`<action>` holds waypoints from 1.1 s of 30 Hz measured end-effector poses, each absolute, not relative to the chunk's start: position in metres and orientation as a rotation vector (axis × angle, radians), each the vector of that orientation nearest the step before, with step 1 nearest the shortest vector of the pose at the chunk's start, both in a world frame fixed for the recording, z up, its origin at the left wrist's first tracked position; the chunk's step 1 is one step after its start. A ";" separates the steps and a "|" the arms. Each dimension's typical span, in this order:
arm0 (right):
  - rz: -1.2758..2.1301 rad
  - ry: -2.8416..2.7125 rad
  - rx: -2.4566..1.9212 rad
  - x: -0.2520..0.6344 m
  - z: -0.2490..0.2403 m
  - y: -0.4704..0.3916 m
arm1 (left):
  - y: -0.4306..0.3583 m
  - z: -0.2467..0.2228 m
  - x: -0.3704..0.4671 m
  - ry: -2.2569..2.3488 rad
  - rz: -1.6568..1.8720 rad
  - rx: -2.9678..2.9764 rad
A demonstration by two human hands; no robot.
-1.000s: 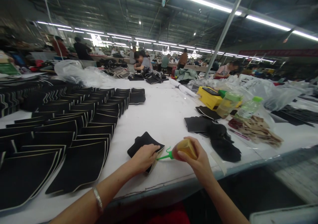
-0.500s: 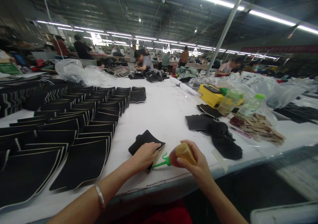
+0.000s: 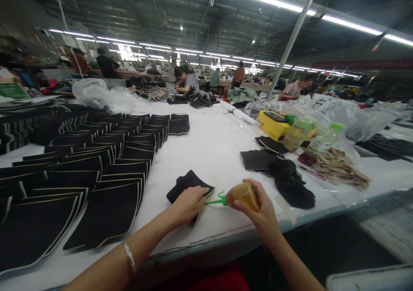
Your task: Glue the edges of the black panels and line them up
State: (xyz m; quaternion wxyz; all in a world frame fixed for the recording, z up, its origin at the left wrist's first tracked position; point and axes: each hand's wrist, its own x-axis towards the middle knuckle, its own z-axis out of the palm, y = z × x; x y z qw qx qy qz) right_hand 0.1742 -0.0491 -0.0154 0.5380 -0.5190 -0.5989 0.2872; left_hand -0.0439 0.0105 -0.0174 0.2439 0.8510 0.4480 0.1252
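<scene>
My left hand (image 3: 191, 202) lies on a small stack of black fabric pieces (image 3: 187, 181), its fingers stretched towards the stack's right edge. In my right hand (image 3: 260, 205) is a squeeze bottle (image 3: 243, 196) of amber liquid, lying on its side with my fingers wrapped round it. The bottle's green nozzle (image 3: 214, 202) points left, and its tip is at the pale right edge of the stack, close to my left fingertips. Whether liquid is coming out is too small to tell.
Overlapping rows of black pieces (image 3: 109, 209) cover the table's left side. To the right are loose black pieces (image 3: 292, 183), a yellow box (image 3: 272, 125), plastic bottles (image 3: 325, 138) and tan cloth (image 3: 342, 168). Plastic bags and several people are farther back.
The bottle in my right hand has moved slightly up and to the right, its nozzle tip travelling up along the stack's edge. My left hand has hardly moved.
</scene>
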 end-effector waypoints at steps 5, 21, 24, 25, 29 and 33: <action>0.901 -1.482 -1.134 0.167 -0.017 -0.057 | 0.011 -0.018 -0.045 1.224 0.345 2.311; 0.595 -1.515 -1.256 0.185 -0.018 -0.040 | 0.012 -0.018 -0.045 1.207 0.352 2.284; 0.617 -1.478 -1.261 0.186 -0.018 -0.037 | 0.012 -0.017 -0.045 1.203 0.359 2.284; 0.586 -1.452 -1.270 0.187 -0.018 -0.035 | 0.012 -0.017 -0.044 1.199 0.361 2.287; 0.518 -1.407 -1.286 0.188 -0.018 -0.030 | 0.011 -0.014 -0.044 1.192 0.367 2.278; 0.724 -1.381 -1.238 0.183 -0.020 -0.038 | 0.012 -0.015 -0.046 1.175 0.401 2.234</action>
